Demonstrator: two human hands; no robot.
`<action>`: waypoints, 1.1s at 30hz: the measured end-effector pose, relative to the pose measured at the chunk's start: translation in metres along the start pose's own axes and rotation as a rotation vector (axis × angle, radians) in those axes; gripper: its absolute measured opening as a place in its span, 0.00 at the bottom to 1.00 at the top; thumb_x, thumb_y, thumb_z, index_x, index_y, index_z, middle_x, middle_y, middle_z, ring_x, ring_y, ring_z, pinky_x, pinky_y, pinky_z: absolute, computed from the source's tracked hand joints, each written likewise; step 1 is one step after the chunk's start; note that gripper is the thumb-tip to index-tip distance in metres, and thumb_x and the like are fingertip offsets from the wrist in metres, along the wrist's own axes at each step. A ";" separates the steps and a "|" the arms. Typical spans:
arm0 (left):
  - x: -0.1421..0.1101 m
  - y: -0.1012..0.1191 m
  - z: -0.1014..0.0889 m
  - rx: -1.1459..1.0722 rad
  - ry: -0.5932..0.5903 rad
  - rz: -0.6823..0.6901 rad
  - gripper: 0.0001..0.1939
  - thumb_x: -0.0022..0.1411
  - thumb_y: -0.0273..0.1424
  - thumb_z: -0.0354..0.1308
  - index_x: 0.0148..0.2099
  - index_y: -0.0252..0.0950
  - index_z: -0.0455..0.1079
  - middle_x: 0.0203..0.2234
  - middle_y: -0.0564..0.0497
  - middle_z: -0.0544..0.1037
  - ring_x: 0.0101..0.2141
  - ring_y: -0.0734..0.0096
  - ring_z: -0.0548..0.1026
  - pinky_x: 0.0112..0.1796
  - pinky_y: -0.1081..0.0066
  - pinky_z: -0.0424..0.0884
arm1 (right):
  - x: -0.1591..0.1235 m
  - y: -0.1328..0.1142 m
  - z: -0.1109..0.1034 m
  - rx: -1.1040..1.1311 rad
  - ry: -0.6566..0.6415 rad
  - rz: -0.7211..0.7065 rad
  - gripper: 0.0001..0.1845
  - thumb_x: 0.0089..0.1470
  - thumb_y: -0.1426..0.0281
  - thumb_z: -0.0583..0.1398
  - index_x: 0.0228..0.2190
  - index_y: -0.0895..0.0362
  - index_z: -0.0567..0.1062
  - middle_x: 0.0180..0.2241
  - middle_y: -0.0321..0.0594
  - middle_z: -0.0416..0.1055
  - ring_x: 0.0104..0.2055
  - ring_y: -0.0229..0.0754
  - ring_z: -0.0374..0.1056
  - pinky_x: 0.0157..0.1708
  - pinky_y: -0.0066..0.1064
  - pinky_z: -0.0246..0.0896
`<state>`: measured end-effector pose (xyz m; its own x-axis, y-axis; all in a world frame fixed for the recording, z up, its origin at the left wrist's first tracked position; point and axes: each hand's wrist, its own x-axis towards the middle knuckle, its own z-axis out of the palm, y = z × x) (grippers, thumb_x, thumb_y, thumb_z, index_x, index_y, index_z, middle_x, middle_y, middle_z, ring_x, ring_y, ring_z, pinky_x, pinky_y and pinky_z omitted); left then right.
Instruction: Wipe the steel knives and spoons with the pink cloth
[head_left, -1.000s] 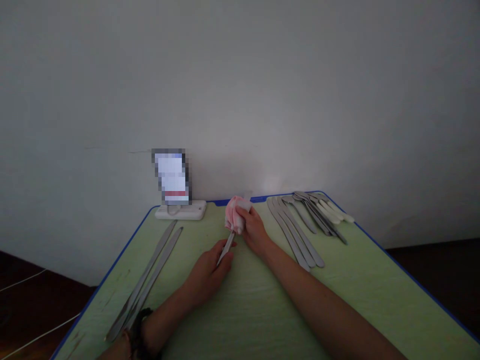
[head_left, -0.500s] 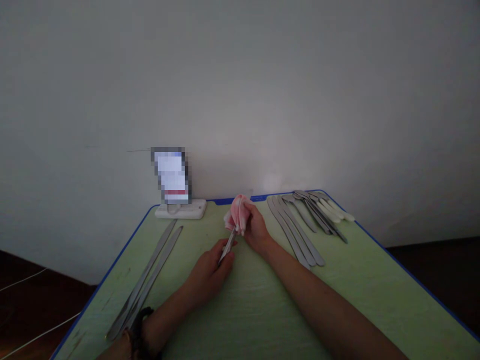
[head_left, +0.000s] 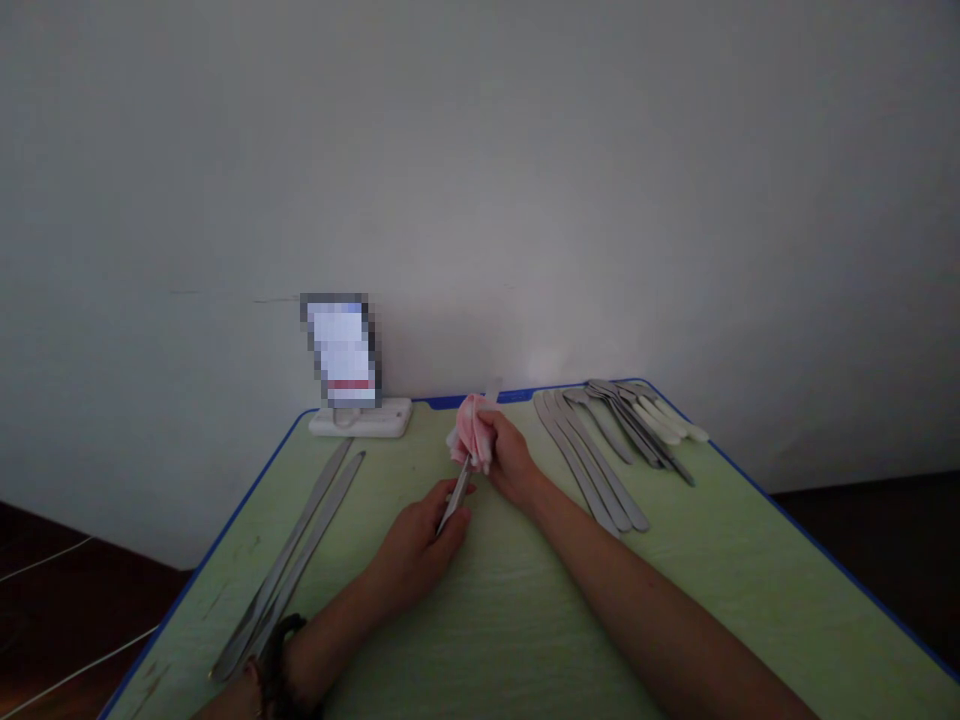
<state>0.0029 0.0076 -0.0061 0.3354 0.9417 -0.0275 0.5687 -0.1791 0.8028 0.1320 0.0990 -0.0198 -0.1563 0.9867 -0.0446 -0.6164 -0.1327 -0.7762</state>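
Observation:
My left hand (head_left: 429, 530) is closed around the handle of a metal table knife (head_left: 454, 500), held over the middle of the table. My right hand (head_left: 510, 455) grips a pink and white cloth (head_left: 472, 430), which is bunched around the far part of the knife. Most of the blade is hidden in the folds. A faint pale strip shows just beyond the cloth, perhaps the blade's end. To the left of my hands lie two more table knives (head_left: 322, 530), side by side and pointing away from me.
Right of my hands, several knives (head_left: 592, 470) lie beside a pile of metal spoons (head_left: 630, 425) and white-handled cutlery (head_left: 664, 420). A lit phone (head_left: 343, 350), blurred out, leans above a white block (head_left: 360, 420) at the back left. The green table (head_left: 480, 640) has a blue edge against the wall.
The cloth and my right fingers have shifted slightly left and down along the knife. The pale strip beyond the cloth shows more clearly. My left hand stays nearly in place.

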 end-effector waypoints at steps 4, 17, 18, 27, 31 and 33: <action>0.000 0.001 -0.001 0.021 -0.017 0.012 0.19 0.63 0.35 0.45 0.51 0.32 0.67 0.19 0.56 0.65 0.22 0.71 0.63 0.26 0.73 0.58 | 0.005 0.000 -0.003 0.094 0.034 0.046 0.22 0.48 0.51 0.60 0.18 0.55 0.66 0.11 0.33 0.62 0.15 0.36 0.57 0.16 0.28 0.56; 0.001 -0.006 0.001 -0.167 0.089 -0.029 0.20 0.66 0.40 0.43 0.50 0.32 0.65 0.21 0.57 0.64 0.23 0.72 0.63 0.26 0.73 0.60 | -0.005 0.000 -0.002 -0.164 -0.047 0.079 0.23 0.44 0.50 0.64 0.21 0.59 0.73 0.16 0.37 0.70 0.18 0.35 0.62 0.18 0.26 0.56; 0.001 -0.006 0.001 -0.152 0.090 -0.025 0.20 0.66 0.40 0.43 0.51 0.32 0.65 0.21 0.57 0.63 0.23 0.72 0.62 0.26 0.73 0.59 | -0.004 0.001 -0.002 -0.151 -0.041 0.070 0.24 0.44 0.49 0.64 0.21 0.59 0.73 0.15 0.37 0.70 0.17 0.36 0.62 0.18 0.26 0.55; -0.004 0.002 -0.004 0.001 0.002 0.017 0.24 0.62 0.38 0.45 0.50 0.29 0.72 0.18 0.58 0.58 0.20 0.75 0.56 0.24 0.74 0.52 | 0.012 -0.014 -0.010 0.272 0.253 -0.042 0.26 0.53 0.51 0.57 0.15 0.55 0.63 0.10 0.31 0.60 0.13 0.33 0.53 0.15 0.26 0.51; -0.007 0.002 -0.004 0.000 0.004 0.007 0.25 0.61 0.39 0.45 0.49 0.27 0.73 0.16 0.59 0.54 0.19 0.76 0.53 0.22 0.74 0.49 | 0.012 -0.020 -0.013 0.235 0.237 -0.061 0.26 0.53 0.51 0.57 0.14 0.55 0.63 0.09 0.30 0.58 0.12 0.32 0.52 0.15 0.26 0.50; -0.007 0.003 -0.005 -0.017 0.025 -0.012 0.26 0.61 0.40 0.45 0.49 0.26 0.73 0.16 0.59 0.52 0.18 0.76 0.53 0.22 0.74 0.49 | 0.010 -0.018 -0.013 0.176 0.213 -0.057 0.27 0.52 0.49 0.57 0.15 0.56 0.65 0.09 0.31 0.60 0.12 0.33 0.55 0.15 0.26 0.52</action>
<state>-0.0017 0.0017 -0.0010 0.3096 0.9506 -0.0229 0.5599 -0.1628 0.8124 0.1515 0.1124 -0.0140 0.0368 0.9880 -0.1499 -0.7467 -0.0724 -0.6612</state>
